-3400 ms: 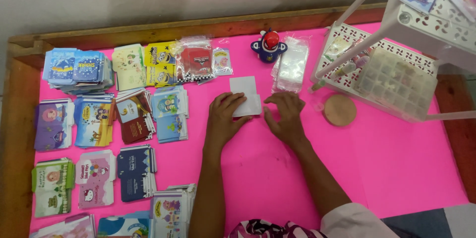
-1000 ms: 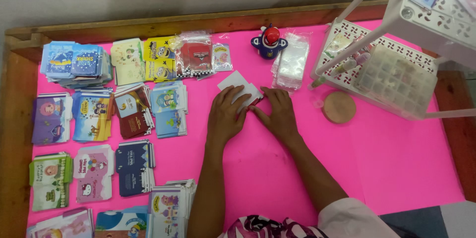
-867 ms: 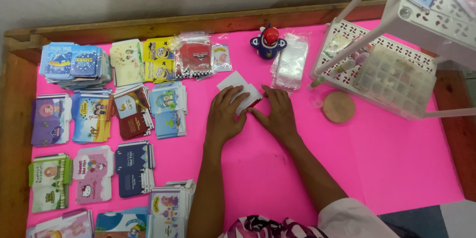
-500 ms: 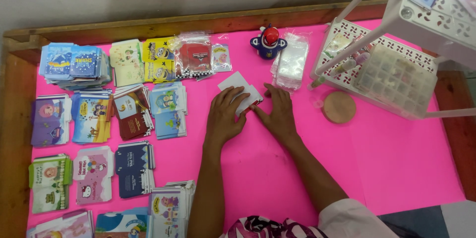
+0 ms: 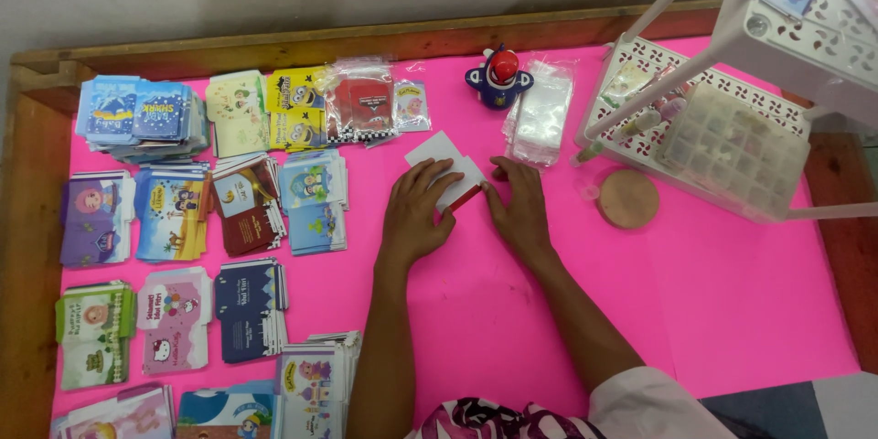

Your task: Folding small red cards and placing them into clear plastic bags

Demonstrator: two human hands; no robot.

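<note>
My left hand (image 5: 416,215) lies flat, fingers spread, pressing a white card (image 5: 444,165) onto the pink mat (image 5: 713,302); my right hand (image 5: 519,210), also unclenched, touches its right edge. Card stacks (image 5: 238,219) lie left, clear bags (image 5: 541,114) just beyond.

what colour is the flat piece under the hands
White on its face, with a red edge showing, in the head view: the folded card under the left hand.

White card (image 5: 442,160) — flat, red-edged, tilted
</note>
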